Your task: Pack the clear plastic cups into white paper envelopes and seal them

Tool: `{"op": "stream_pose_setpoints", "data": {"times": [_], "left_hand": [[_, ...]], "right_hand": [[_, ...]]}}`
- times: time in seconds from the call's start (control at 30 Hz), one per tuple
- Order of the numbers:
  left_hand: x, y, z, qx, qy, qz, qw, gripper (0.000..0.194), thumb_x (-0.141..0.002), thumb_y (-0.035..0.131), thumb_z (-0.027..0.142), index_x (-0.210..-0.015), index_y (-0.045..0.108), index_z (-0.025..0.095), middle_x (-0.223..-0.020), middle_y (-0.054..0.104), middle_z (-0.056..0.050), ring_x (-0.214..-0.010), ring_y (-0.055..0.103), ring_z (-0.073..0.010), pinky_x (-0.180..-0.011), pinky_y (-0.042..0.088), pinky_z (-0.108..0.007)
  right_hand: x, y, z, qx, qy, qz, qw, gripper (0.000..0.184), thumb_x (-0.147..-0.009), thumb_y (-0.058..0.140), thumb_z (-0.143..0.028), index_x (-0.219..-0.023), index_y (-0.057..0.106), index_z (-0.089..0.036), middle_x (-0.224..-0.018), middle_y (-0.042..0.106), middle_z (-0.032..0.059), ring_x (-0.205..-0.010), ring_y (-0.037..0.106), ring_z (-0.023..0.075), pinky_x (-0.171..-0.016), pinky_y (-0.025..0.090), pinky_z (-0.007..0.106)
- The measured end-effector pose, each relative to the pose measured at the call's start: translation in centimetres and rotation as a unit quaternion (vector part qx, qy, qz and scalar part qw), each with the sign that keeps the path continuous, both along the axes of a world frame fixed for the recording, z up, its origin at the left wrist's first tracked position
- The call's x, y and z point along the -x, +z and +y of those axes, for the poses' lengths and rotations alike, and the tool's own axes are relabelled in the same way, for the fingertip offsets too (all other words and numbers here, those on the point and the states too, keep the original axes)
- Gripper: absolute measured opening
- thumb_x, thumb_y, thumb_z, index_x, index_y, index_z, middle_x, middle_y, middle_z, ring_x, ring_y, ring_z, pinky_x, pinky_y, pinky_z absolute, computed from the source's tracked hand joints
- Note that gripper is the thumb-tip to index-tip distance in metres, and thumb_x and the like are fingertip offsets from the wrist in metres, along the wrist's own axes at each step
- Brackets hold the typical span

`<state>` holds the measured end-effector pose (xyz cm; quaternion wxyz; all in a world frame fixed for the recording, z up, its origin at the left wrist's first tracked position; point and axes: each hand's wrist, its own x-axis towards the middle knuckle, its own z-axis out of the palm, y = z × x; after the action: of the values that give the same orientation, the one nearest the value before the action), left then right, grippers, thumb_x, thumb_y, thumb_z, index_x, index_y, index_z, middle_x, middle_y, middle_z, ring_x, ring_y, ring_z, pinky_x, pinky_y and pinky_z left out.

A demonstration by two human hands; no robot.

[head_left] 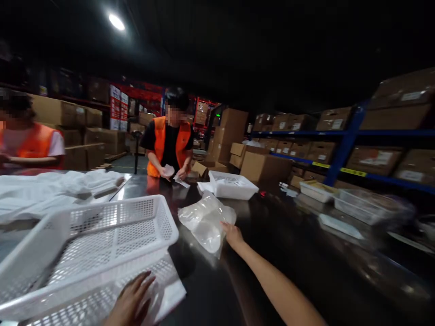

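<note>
My right hand point(233, 235) reaches forward with its fingers closed on the right edge of a clear plastic bag point(200, 219). The bag lies crumpled on the dark, shiny table point(217, 290), and whether anything is inside is unclear. Low in the view, my left hand point(134, 296) has bent fingers that are partly apart. It is beside the near wall of a large white perforated basket point(112, 235), above a flat white plastic packet point(173, 287). Something clear and blurred shows by the left fingertips; I see no grip on it.
Across the table a person in an orange vest point(171, 145) handles white slips beside a smaller white basket point(234, 185). Another person point(30, 145) is at far left, behind piled white bags point(50, 188). Clear bins point(367, 206) line the right side, below blue shelving point(343, 145).
</note>
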<state>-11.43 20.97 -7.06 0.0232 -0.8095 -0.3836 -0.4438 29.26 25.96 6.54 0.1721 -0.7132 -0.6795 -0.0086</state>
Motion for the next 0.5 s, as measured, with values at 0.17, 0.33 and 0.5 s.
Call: {"op": "stream_pose_setpoints", "data": {"times": [0.17,0.33,0.5], "left_hand": [[-6.7,4.3,-4.4,-0.058,-0.115,0.064,0.99,0.036,-0.088,0.058,0.021,-0.118,0.07,0.037,-0.127,0.073,-0.001,-0.113,0.071,-0.0252,-0.095,0.062,-0.036],[-20.2,11.9,-7.5,0.055,-0.204,0.206,0.956,0.049,-0.091,0.045,0.003,-0.131,0.064,0.025,-0.143,0.061,-0.008,-0.135,0.055,-0.0252,-0.118,0.043,-0.046],[-29.3,15.0,-4.8,0.143,-0.14,0.215,0.956,0.034,-0.094,0.048,0.007,-0.121,0.067,0.014,-0.134,0.065,-0.016,-0.128,0.058,-0.027,-0.109,0.046,-0.044]], "right_hand": [[-2.8,-0.2,-9.6,-0.028,-0.036,0.006,0.999,0.049,-0.084,0.054,-0.006,-0.128,0.068,-0.023,-0.137,0.064,0.0063,-0.13,0.055,0.0223,-0.115,0.039,0.035],[-4.0,0.3,-13.2,-0.021,-0.095,0.0,0.995,0.029,-0.089,0.064,-0.021,-0.117,0.074,-0.02,-0.121,0.07,0.0088,-0.119,0.06,0.0249,-0.108,0.044,0.038],[-3.9,0.4,-14.3,-0.009,-0.125,-0.001,0.992,0.027,-0.089,0.071,-0.025,-0.114,0.071,-0.017,-0.124,0.066,0.0093,-0.119,0.059,0.0251,-0.1,0.049,0.041]]}}
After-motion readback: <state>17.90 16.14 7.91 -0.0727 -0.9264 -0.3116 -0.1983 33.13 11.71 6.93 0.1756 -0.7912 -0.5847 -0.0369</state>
